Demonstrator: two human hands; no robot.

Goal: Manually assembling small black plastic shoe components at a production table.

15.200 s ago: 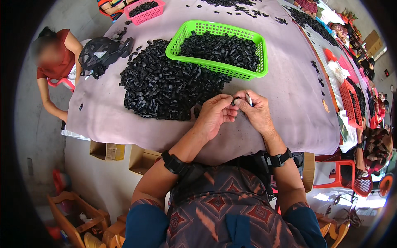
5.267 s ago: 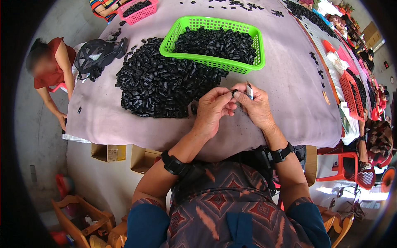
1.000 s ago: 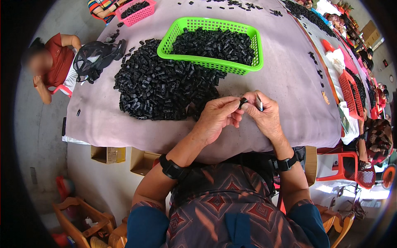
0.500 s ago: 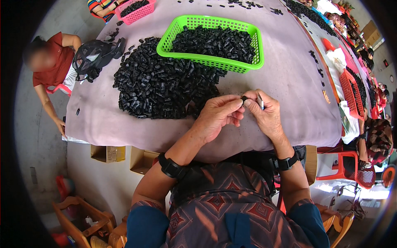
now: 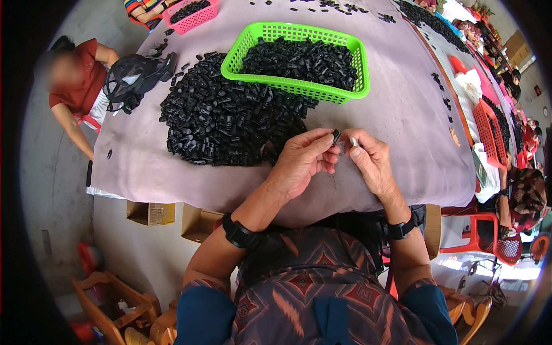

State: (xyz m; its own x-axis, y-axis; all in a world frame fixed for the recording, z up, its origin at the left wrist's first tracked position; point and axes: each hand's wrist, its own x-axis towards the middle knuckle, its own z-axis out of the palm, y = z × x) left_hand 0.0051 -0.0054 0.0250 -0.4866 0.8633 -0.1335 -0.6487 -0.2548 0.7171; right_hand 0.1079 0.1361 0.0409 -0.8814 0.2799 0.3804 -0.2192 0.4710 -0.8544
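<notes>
Over the near part of the cloth-covered table, my left hand pinches a small black plastic part between thumb and fingers. Just to its right, my right hand is closed on a small, shiny, blade-like tool, mostly hidden by the fingers. A narrow gap separates the two hands' fingertips. A large heap of similar black parts lies left of and beyond my left hand. Behind the heap, a bright green basket holds many more of them.
A pink basket of black parts stands at the far left. By the left edge lies a black mesh bag, near a seated person in red. A red basket is on the right. Cardboard boxes sit below the table edge.
My right hand's fingertips have drawn slightly away from the black part, and the tool has turned. The left hand still pinches the part. The seated person's arm has shifted.
</notes>
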